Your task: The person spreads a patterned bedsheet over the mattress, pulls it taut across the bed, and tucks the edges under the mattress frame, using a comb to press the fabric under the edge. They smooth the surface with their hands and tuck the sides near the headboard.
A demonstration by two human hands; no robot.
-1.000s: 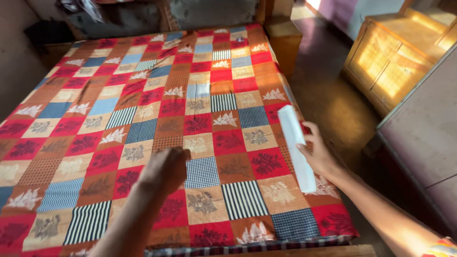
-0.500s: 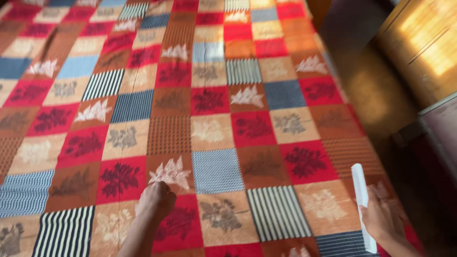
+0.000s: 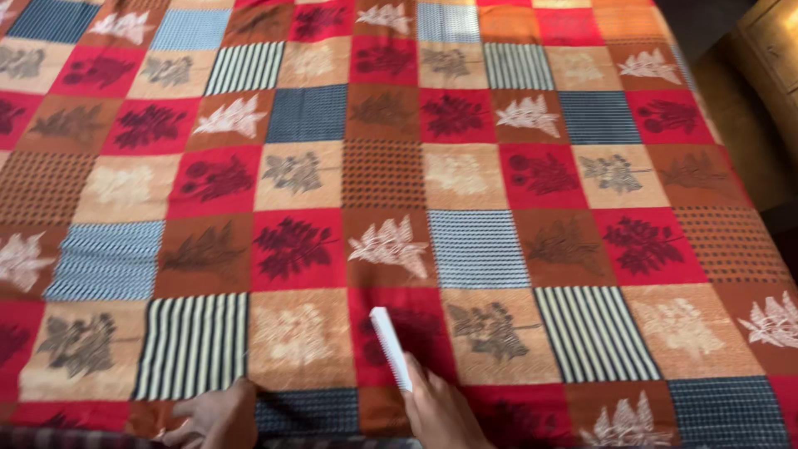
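A patchwork bedsheet [image 3: 465, 183] of red, orange, blue and striped squares with leaf prints covers the bed and fills the view. My right hand [image 3: 440, 411] at the bottom centre grips a long white brush [image 3: 390, 347], whose toothed edge rests on the sheet, pointing up and left. My left hand [image 3: 212, 418] lies at the bottom left on the sheet's near edge, fingers pressed down on the fabric. Both wrists are cut off by the frame.
A strip of dark floor [image 3: 748, 125] runs along the bed's right side. The corner of a wooden cabinet [image 3: 777, 41] shows at the top right. A dark checked edge [image 3: 50, 436] runs under the sheet at the bottom left.
The view has swung left and down over the bed. My right hand carried the white brush from the bed's right edge to the near centre. My left hand drew back to the near edge.
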